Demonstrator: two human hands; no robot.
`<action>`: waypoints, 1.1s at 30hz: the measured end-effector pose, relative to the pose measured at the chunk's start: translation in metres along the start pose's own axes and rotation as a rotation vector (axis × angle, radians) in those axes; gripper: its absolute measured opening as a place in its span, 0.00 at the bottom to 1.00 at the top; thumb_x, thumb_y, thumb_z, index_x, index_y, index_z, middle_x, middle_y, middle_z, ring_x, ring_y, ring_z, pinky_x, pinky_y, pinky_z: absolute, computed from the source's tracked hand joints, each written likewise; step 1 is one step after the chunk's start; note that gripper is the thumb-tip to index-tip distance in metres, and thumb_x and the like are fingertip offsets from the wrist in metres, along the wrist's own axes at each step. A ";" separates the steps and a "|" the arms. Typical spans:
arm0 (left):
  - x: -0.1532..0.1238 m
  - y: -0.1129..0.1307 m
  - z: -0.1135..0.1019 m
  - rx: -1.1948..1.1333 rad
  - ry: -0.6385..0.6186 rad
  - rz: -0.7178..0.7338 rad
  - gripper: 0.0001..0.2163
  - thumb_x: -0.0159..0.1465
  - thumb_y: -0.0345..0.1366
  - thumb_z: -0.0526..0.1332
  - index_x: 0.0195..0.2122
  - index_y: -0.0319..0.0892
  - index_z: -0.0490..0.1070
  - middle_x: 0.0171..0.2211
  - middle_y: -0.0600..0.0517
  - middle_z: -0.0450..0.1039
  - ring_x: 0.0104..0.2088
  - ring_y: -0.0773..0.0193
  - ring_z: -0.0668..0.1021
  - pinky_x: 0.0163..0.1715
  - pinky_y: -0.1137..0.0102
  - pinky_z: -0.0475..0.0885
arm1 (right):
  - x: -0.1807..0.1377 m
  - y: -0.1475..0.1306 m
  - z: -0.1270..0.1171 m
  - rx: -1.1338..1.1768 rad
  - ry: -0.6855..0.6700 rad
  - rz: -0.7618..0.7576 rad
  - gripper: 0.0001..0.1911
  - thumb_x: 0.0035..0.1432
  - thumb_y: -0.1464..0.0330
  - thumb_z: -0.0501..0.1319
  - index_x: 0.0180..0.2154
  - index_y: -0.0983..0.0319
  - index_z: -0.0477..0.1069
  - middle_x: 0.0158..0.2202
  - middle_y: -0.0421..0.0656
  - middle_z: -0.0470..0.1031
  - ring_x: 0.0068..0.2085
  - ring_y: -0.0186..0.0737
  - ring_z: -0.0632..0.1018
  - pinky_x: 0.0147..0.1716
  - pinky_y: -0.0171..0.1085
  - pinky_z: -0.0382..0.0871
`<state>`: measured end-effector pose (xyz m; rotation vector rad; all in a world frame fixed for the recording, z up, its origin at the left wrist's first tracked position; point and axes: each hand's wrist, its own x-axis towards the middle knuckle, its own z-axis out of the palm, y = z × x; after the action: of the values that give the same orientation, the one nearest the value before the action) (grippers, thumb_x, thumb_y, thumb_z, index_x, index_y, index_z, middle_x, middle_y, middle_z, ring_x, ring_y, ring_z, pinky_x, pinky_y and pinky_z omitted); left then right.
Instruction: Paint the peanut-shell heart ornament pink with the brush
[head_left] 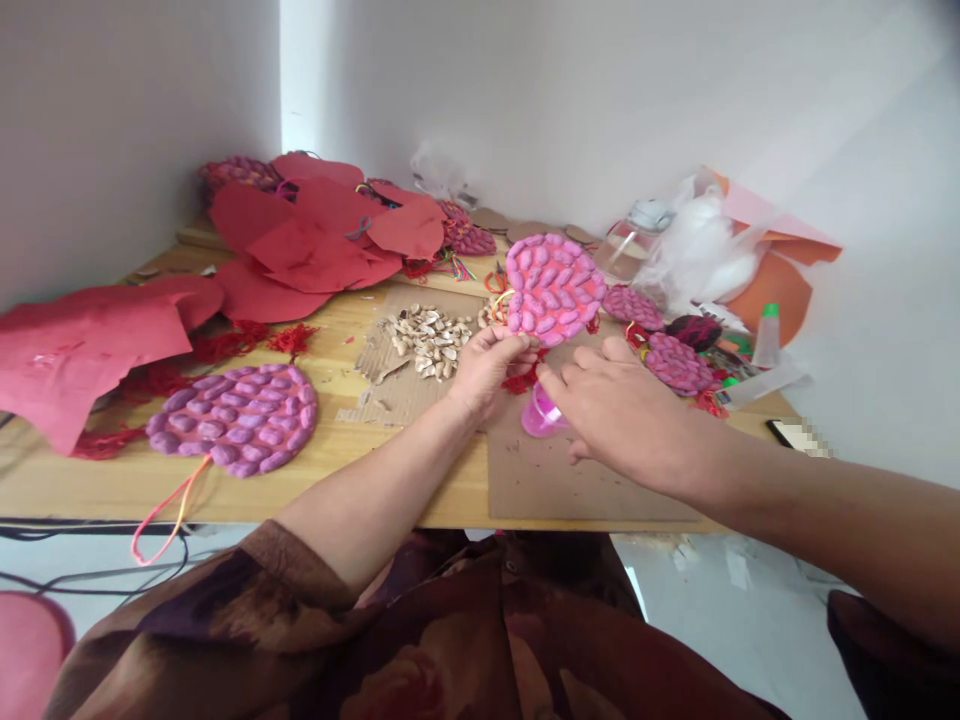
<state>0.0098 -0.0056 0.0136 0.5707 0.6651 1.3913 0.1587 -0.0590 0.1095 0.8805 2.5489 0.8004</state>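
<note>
My left hand (491, 368) pinches the lower left edge of a pink, heart-shaped peanut-shell ornament (555, 290), which it holds up off the table. Purple-pink shells cover the ornament's face. Just below it, my right hand (611, 410) is curled, palm down, over a shiny purple plastic cup (541, 415). Its fingers appear closed around the cup's far side, though the hand hides much of that contact. A red tassel (521, 378) hangs between the hands. Under the right hand is a brown cardboard sheet (592, 490).
A similar purple ornament (236, 420) lies at the left, its cord over the table edge. Peanut shells (427, 340) are heaped on cardboard. Red paper sheets (322, 240) pile up at the back left. A plastic bag (705, 250), a jar (634, 240) and a phone (799, 437) are at the right.
</note>
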 end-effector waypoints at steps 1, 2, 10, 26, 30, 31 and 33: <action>0.000 0.000 0.000 -0.003 0.006 0.003 0.11 0.49 0.33 0.73 0.27 0.40 0.69 0.27 0.52 0.78 0.25 0.70 0.79 0.28 0.75 0.73 | 0.000 0.002 -0.004 0.019 -0.014 0.003 0.31 0.52 0.49 0.71 0.48 0.64 0.71 0.37 0.52 0.78 0.42 0.56 0.74 0.42 0.48 0.57; -0.001 0.001 0.000 -0.005 0.008 0.007 0.11 0.50 0.33 0.72 0.27 0.40 0.70 0.27 0.52 0.78 0.25 0.70 0.79 0.28 0.75 0.73 | 0.001 0.003 -0.009 0.037 -0.031 0.011 0.32 0.51 0.45 0.70 0.46 0.64 0.71 0.36 0.51 0.78 0.41 0.55 0.74 0.41 0.47 0.57; 0.002 0.002 -0.001 0.001 0.011 0.007 0.09 0.51 0.33 0.71 0.27 0.40 0.70 0.26 0.52 0.78 0.25 0.70 0.79 0.27 0.75 0.72 | 0.003 0.015 -0.030 0.110 -0.070 0.091 0.11 0.68 0.68 0.50 0.44 0.65 0.68 0.37 0.53 0.77 0.38 0.51 0.74 0.39 0.45 0.52; 0.002 0.003 -0.004 0.026 0.012 0.028 0.10 0.50 0.35 0.72 0.28 0.39 0.72 0.26 0.52 0.78 0.25 0.69 0.79 0.27 0.76 0.72 | -0.010 0.010 0.006 0.517 0.147 0.211 0.02 0.62 0.69 0.63 0.36 0.60 0.74 0.31 0.43 0.77 0.38 0.46 0.77 0.36 0.40 0.62; 0.000 0.003 -0.003 0.032 0.000 0.030 0.09 0.51 0.34 0.72 0.28 0.39 0.73 0.27 0.52 0.79 0.26 0.69 0.79 0.27 0.76 0.73 | -0.017 0.003 0.027 0.839 0.305 0.303 0.04 0.63 0.64 0.65 0.37 0.58 0.75 0.32 0.39 0.79 0.37 0.40 0.75 0.39 0.39 0.64; -0.001 0.003 -0.002 0.037 -0.007 0.031 0.09 0.52 0.34 0.72 0.28 0.40 0.73 0.27 0.52 0.79 0.26 0.69 0.79 0.27 0.76 0.73 | -0.018 0.001 0.030 0.895 0.332 0.309 0.04 0.64 0.64 0.65 0.37 0.57 0.75 0.32 0.38 0.78 0.37 0.39 0.75 0.40 0.39 0.65; -0.002 0.002 -0.002 0.048 -0.012 0.032 0.09 0.52 0.35 0.72 0.28 0.40 0.74 0.26 0.53 0.79 0.26 0.70 0.79 0.27 0.76 0.73 | -0.018 -0.002 0.036 0.969 0.361 0.293 0.03 0.65 0.64 0.64 0.38 0.56 0.76 0.32 0.37 0.79 0.37 0.38 0.74 0.42 0.40 0.65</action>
<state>0.0066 -0.0073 0.0136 0.6294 0.6842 1.4036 0.1880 -0.0572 0.0826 1.5038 3.1792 -0.3435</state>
